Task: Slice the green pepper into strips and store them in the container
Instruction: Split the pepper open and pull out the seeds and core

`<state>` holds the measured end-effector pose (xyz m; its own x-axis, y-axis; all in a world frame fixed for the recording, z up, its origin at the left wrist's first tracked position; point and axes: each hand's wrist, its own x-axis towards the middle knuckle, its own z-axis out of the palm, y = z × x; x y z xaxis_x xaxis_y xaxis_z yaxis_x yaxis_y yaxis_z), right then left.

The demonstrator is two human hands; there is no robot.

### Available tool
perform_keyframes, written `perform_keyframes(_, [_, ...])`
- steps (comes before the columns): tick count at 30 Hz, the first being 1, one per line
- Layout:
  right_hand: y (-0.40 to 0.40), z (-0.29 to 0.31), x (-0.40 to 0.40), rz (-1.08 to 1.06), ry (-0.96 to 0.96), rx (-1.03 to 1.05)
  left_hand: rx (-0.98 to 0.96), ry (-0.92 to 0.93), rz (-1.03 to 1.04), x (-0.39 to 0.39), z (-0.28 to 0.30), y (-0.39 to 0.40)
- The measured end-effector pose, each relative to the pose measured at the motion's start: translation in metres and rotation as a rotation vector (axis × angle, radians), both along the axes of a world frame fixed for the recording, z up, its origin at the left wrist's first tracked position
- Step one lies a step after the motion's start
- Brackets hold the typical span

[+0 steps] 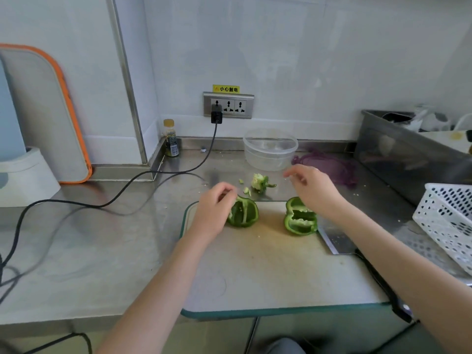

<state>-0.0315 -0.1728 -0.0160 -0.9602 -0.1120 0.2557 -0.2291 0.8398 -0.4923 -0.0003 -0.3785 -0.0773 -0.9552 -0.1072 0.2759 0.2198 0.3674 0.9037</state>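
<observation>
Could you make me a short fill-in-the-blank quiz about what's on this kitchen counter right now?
1. The green pepper lies cut into ____ halves on the cutting board.
2. The left hand touches the left pepper half, while the knife lies to the ____ of the right pepper half.
3. The clear container behind the board holds ____ pepper strips so far.
4. The plucked core sits on the steel ____.

Missing words: two; right; no; counter

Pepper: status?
Left hand grips left half. Right hand above right half, grip unclear. No strips yet; container empty. Knife idle.
</observation>
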Motion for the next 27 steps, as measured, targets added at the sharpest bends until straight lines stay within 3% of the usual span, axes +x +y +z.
perform_keyframes(2, [0.015, -0.007, -0.001, -0.022, -0.103, 0.083, 0.016, -0.018, 0.024, -0.001, 0.000, 0.000])
perform_keyframes(4, [0.013, -0.015, 0.000, -0.039, -0.080, 0.095, -0.080, -0.049, 0.075, -0.004, -0.002, 0.001])
perform_keyframes(7, [-0.014, -0.015, 0.006, 0.076, 0.078, 0.094, -0.483, -0.022, 0.225, -0.009, -0.010, -0.005])
perform_keyframes(9, [-0.038, -0.010, 0.010, 0.214, 0.009, 0.239, -0.645, 0.050, 0.269, -0.010, -0.012, -0.007])
perform_keyframes(10, [-0.048, -0.008, 0.010, 0.265, -0.077, 0.306, -0.635, 0.115, 0.254, -0.010, -0.010, -0.005])
perform_keyframes(12, [-0.056, -0.001, 0.004, 0.347, -0.206, 0.247, -0.574, 0.284, 0.206, -0.009, 0.002, 0.002])
perform_keyframes(14, [-0.053, 0.010, -0.007, 0.372, -0.119, 0.072, -0.529, 0.382, 0.137, -0.015, 0.019, 0.010])
perform_keyframes(16, [-0.043, 0.018, -0.020, 0.334, 0.054, -0.098, -0.440, 0.326, 0.107, -0.025, 0.033, 0.013])
perform_keyframes(17, [-0.039, 0.019, -0.024, 0.304, 0.142, -0.172, -0.300, 0.208, 0.106, -0.032, 0.039, 0.014])
perform_keyframes(19, [-0.035, 0.018, -0.030, 0.264, 0.273, -0.206, 0.214, -0.188, 0.045, -0.042, 0.056, 0.018])
perform_keyframes(21, [-0.037, 0.009, -0.034, 0.335, 0.314, -0.003, 0.717, -0.487, -0.047, -0.047, 0.070, 0.018])
perform_keyframes(22, [-0.039, 0.004, -0.036, 0.398, 0.317, 0.149, 0.864, -0.551, -0.050, -0.051, 0.074, 0.018])
perform_keyframes(24, [-0.039, -0.005, -0.045, 0.511, 0.326, 0.373, 0.973, -0.612, -0.012, -0.059, 0.074, 0.017])
perform_keyframes(27, [-0.037, -0.010, -0.057, 0.694, 0.226, 0.408, 0.840, -0.608, 0.098, -0.076, 0.062, 0.018])
